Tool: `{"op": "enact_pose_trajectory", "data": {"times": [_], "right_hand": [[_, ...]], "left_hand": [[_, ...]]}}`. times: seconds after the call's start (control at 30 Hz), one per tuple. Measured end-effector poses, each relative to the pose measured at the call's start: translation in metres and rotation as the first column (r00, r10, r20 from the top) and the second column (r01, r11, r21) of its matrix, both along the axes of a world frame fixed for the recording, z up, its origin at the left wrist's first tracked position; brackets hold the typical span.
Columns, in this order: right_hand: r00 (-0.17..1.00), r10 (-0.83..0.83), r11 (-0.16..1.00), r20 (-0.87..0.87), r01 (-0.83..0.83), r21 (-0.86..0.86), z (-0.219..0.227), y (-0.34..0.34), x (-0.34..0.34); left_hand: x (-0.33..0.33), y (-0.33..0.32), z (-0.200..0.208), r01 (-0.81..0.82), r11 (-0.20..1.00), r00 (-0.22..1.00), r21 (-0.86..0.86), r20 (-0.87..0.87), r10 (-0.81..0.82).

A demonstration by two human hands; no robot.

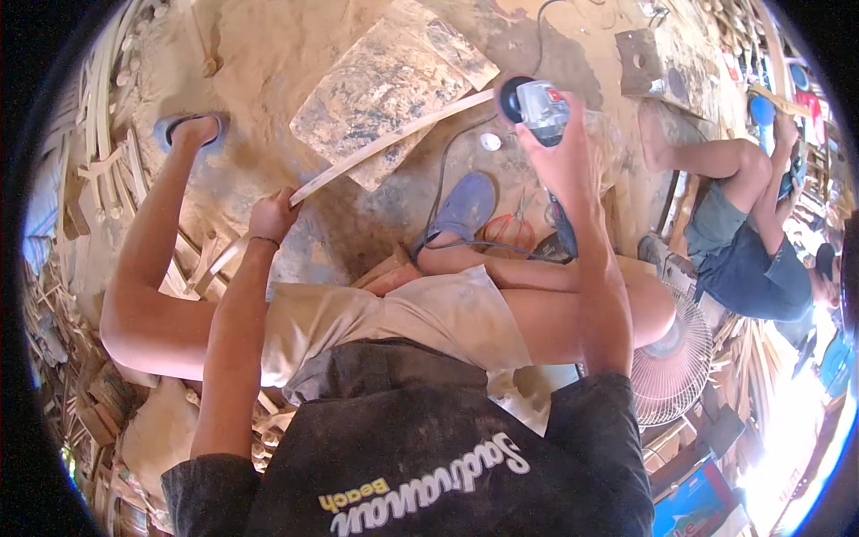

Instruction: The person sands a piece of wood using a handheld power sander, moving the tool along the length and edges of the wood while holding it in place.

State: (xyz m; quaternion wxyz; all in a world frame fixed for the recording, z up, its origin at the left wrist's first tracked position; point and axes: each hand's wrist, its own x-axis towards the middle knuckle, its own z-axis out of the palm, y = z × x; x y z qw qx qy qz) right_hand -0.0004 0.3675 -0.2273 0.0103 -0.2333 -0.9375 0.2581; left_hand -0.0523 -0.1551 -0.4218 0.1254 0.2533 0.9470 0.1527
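My left hand [274, 217] is closed around a long, slightly curved pale wooden strip [394, 136]. It grips the strip toward its lower end, and a short length pokes out behind the fist. In my right hand [559, 148] is an angle grinder [542, 109] with a dark round disc [515, 98]. The disc is at the strip's far end; whether the two touch I cannot tell. Under the strip lies a worn, stained board [380, 80] on the ground. My fingers hide part of the grinder's body.
A dark cord runs past my blue clog [467, 204] and red-handled scissors [512, 233]. A fan [676, 367] stands by my right knee. At right, another person [747, 233] holds a tool with a blue disc [762, 111]. Wooden pieces [112, 179] are piled at left.
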Motion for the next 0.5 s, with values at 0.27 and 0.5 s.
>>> {"op": "enact_pose_trajectory", "data": {"times": [0.27, 0.5], "right_hand": [[0.989, 0.048, 0.998, 0.138, -0.052, 0.029, 0.019, -0.029, -0.001], [1.000, -0.008, 1.000, 0.009, 0.008, -0.002, -0.007, 0.011, 0.003]], "left_hand": [[0.004, -0.009, -0.006, 0.003, 1.000, 0.999, -0.018, -0.045, -0.004], [0.001, -0.010, -0.005, 0.006, 0.998, 1.000, -0.061, -0.016, -0.007]]}}
